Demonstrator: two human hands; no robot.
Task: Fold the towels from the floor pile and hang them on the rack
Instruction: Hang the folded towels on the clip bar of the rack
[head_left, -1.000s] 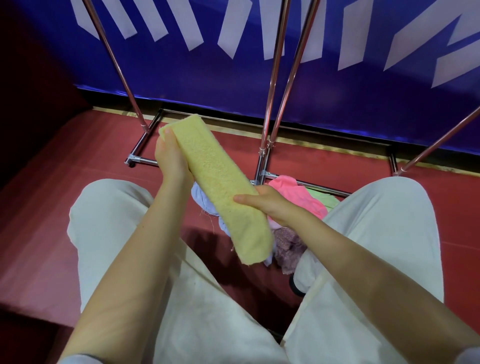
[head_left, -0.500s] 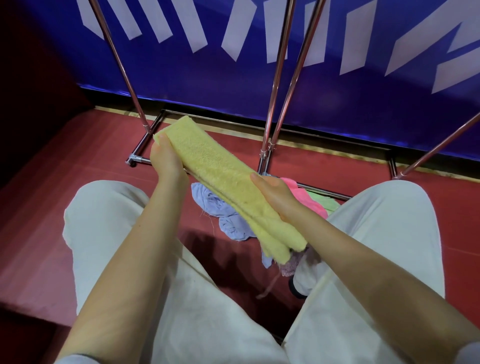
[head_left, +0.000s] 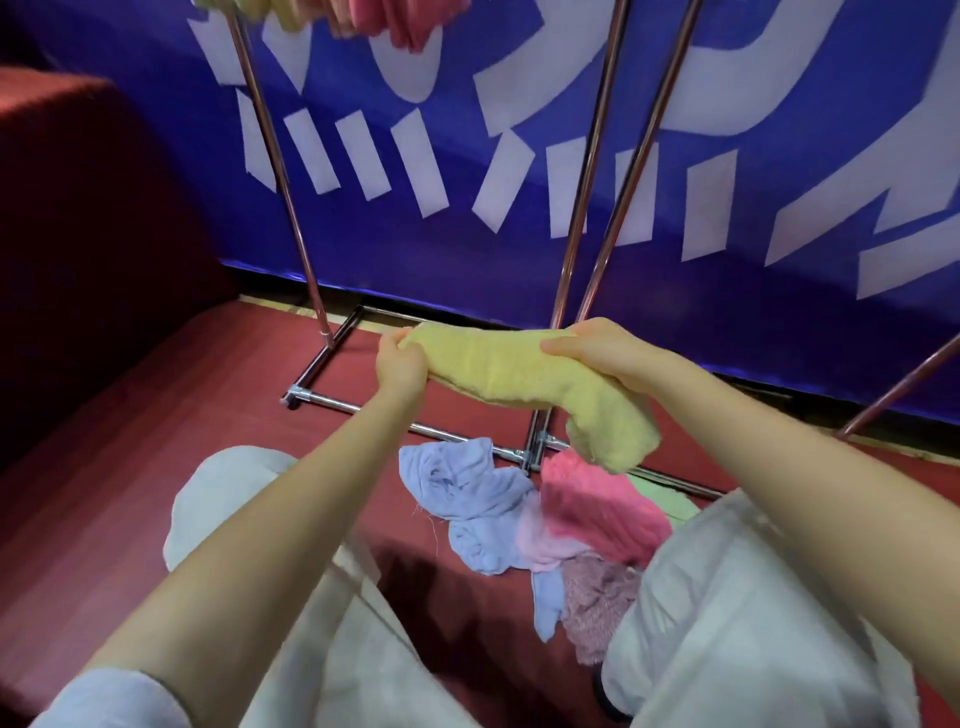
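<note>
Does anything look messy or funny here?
Mostly the floor pile: blue, pink, green and mauve towels lie crumpled in a heap, with loose threads poking from the blue towel. The yellow towel, gripped by the left hand and right hand, droops unevenly at its right end. Nothing looks torn or spilled.

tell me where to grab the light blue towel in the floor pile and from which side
Pinch the light blue towel at its raised, crumpled top folds, coming from above and from its left side. That edge lies bare on the red floor, while its right side runs under the pink towel.
</note>
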